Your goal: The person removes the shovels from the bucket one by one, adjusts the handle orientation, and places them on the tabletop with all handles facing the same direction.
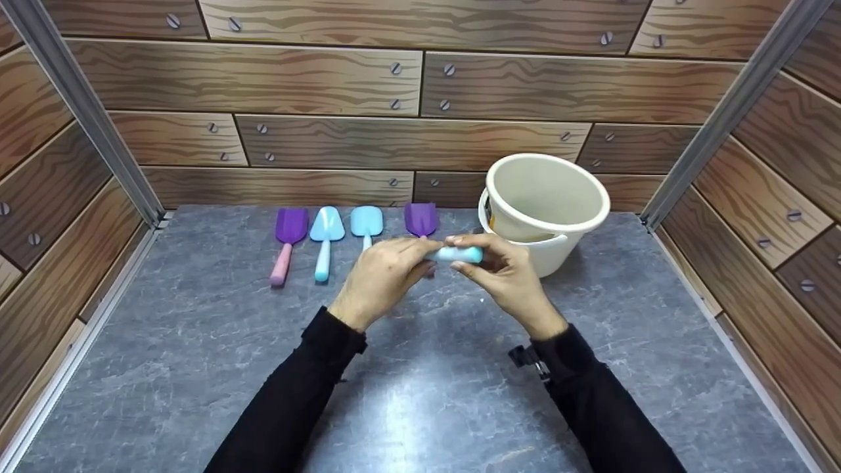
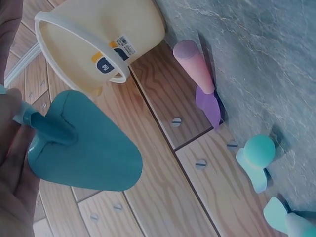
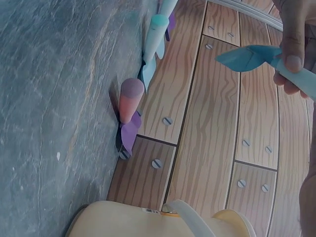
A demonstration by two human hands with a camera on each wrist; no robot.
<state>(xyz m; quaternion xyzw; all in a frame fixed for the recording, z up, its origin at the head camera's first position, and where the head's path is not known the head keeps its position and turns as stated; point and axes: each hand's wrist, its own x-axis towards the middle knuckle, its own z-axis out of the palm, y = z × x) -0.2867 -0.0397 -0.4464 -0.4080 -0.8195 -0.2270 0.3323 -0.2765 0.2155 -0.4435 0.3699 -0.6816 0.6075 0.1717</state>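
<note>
Both hands hold a light blue toy trowel (image 1: pixel 463 254) up over the table. My left hand (image 1: pixel 386 272) pinches it near the neck, between thumb and fingers. My right hand (image 1: pixel 511 272) grips the rounded end of the handle with thumb and fingertips. The left hand hides the blade in the head view; in the left wrist view the broad, darker blue blade (image 2: pixel 91 148) shows whole. A purple shovel with a pink handle (image 1: pixel 420 219) lies just behind the hands, partly covered. A cream bucket (image 1: pixel 548 253) stands upright beside the right hand.
Left of the hands lie a purple shovel (image 1: pixel 291 226), a blue trowel (image 1: pixel 326 226) and a square-bladed blue shovel (image 1: pixel 366 221), blades toward the back wall. The bucket's white handle (image 2: pixel 79 34) hangs down at its front. Wood-patterned panels (image 1: pixel 315 141) enclose the grey tabletop (image 1: pixel 197 368).
</note>
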